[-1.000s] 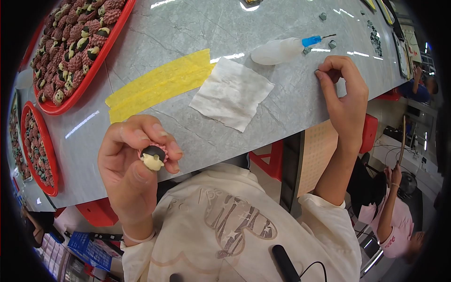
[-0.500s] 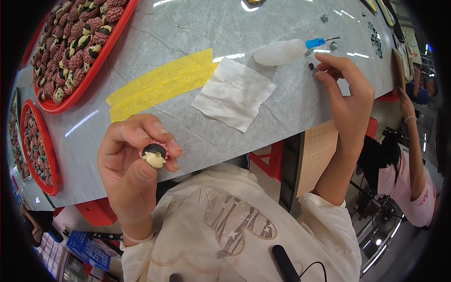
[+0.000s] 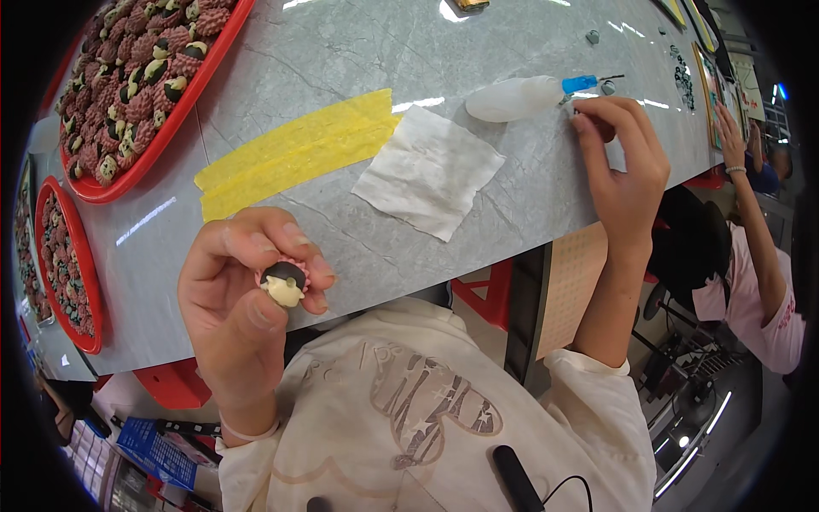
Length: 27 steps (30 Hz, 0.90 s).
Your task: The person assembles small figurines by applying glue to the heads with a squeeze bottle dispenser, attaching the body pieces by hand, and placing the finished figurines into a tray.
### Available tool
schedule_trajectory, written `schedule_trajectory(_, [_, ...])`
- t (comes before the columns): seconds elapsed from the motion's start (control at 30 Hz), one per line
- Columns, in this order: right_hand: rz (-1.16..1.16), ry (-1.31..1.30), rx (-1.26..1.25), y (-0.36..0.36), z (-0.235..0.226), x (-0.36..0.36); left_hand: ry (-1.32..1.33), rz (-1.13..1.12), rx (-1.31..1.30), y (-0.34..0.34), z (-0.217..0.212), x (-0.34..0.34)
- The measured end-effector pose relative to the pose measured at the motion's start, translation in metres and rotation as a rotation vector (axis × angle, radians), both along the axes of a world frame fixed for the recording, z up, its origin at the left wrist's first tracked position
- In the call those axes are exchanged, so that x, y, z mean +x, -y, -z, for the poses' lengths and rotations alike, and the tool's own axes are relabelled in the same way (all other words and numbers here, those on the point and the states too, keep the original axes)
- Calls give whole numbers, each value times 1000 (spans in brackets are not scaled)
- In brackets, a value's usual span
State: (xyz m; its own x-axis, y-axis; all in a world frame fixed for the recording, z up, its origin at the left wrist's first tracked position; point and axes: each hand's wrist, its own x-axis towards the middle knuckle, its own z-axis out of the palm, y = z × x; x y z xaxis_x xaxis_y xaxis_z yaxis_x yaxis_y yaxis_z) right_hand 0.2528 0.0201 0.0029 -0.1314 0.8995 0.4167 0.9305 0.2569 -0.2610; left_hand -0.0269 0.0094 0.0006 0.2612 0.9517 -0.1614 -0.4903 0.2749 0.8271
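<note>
Left hand (image 3: 243, 294): pinching a small pink hedgehog figure (image 3: 285, 282) at the desk's (image 3: 341, 68) near edge.
Right hand (image 3: 623, 162): fingertips closing, possibly on something tiny, beside the glue bottle (image 3: 520, 96).

a craft workshop: red trays (image 3: 175, 128) of small figures, co-worker nearby.

Thing under right hand (image 3: 627, 166) fingertips too small to tell.

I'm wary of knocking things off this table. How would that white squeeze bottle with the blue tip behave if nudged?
The squeeze bottle lies on its side on the smooth grey table, so it would probably roll or slide easily. It looks like soft plastic, likely light and squashy. The right hand beside its blue tip might stop it.
</note>
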Motion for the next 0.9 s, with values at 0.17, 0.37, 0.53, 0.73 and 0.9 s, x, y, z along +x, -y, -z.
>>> schedule_trajectory(0.17, [53, -80, 121, 2, -5, -6, 9, 28, -1, 4, -2, 0])
schedule_trajectory(0.37, [125, -82, 70, -8, -2, -10, 25, -1, -1, -1, 1, 2])
schedule_trajectory(0.53, [150, -84, 19, -15, 0, -15, 22, -25, -18, -3, 4, 3])
schedule_trajectory(0.73, [182, -43, 2, -15, -3, -17, 34, -11, -27, -5, 3, 6])
schedule_trajectory(0.9, [198, -9, -30, -18, -4, -22, 28, -13, -27, -4, 3, 1])
